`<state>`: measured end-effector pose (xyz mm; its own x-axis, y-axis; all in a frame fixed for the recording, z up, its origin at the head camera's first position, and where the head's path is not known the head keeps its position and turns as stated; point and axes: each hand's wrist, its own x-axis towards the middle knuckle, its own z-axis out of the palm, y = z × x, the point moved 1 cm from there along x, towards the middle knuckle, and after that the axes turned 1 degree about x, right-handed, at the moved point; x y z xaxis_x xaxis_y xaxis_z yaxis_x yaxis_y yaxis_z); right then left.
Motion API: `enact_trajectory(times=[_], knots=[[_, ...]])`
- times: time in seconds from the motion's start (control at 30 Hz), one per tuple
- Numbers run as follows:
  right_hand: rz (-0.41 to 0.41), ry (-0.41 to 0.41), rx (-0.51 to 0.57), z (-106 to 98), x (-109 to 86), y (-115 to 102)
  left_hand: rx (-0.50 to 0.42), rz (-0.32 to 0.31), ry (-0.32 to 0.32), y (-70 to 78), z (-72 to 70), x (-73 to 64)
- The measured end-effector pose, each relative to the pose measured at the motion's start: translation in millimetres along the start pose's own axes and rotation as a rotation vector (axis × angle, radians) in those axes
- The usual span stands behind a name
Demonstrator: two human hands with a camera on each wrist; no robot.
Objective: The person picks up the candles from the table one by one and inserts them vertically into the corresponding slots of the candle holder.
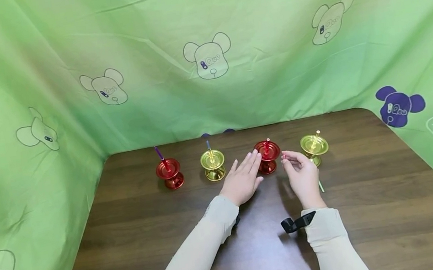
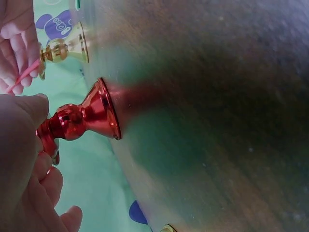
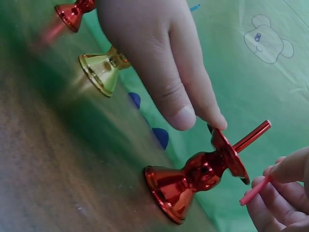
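My left hand (image 1: 243, 181) has its fingers stretched out, and they touch the dish rim of a red metal candle holder (image 1: 269, 167). This holder stands upright on the table, with a thin red tube (image 3: 253, 135) rising from its dish. Close by on the right, my right hand (image 1: 303, 178) pinches a thin pink candle (image 3: 253, 192) between thumb and fingertips. The candle is tilted and apart from the holder; part of it is hidden by the fingers in the head view.
A gold holder (image 1: 314, 144) stands beyond my right hand, and a green candle (image 1: 321, 186) lies by that wrist. Leftward are a gold holder (image 1: 212, 160) with a blue candle (image 1: 208, 145) and a red holder (image 1: 168, 168) with a purple candle (image 1: 158, 153). Green cloth (image 1: 163, 110) encloses the table.
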<state>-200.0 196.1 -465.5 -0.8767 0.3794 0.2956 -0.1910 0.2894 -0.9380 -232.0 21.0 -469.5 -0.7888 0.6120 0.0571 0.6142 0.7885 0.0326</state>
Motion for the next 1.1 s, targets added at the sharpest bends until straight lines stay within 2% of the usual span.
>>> enact_trajectory(times=[0.17, 0.37, 0.7, 1.1], knots=[[-0.005, 0.003, 0.045, 0.5, 8.0, -2.5, -0.002, -0.003, -0.007, 0.3, 0.9, 0.9], [-0.059, 0.01, 0.089, 3.7, 18.5, -3.7, -0.004, -0.013, -0.007, -0.8, 3.0, 1.0], [-0.079, 0.035, 0.166, 3.6, 35.7, -17.7, -0.001, -0.005, 0.0, 0.3, 1.0, 1.6], [-0.115, -0.002, 0.224, 8.7, 50.6, -31.7, -0.022, -0.007, -0.016, 0.5, -3.0, -0.2]])
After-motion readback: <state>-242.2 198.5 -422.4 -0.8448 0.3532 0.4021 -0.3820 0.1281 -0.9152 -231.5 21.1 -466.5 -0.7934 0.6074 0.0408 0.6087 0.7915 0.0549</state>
